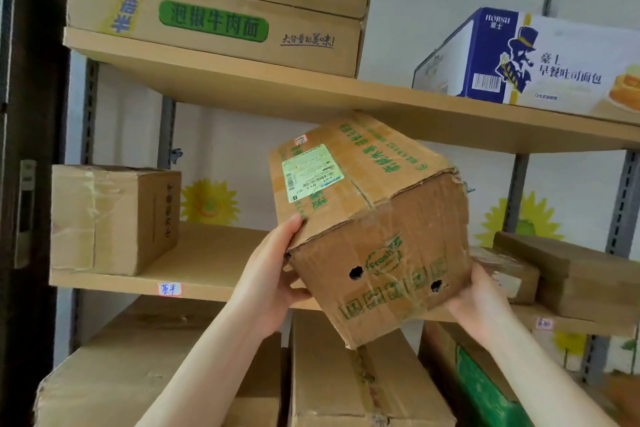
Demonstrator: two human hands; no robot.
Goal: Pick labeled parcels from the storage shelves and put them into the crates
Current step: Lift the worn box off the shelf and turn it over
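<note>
A worn brown cardboard parcel (374, 218) with green print and a green-white shipping label (310, 172) on its top is tilted in front of the middle shelf (194, 274). My left hand (273, 270) grips its near left corner. My right hand (481, 298) holds its lower right side. The parcel's near end has two round holes and hangs off the shelf edge; whether its far end rests on the shelf is hidden. No crate is in view.
A taped brown box (110, 218) stands at the shelf's left, flat brown parcels (571, 270) at the right. The upper shelf (311, 94) carries a noodle carton (214, 10) and a blue-white bread carton (533, 62). Large cartons (349, 381) fill the level below.
</note>
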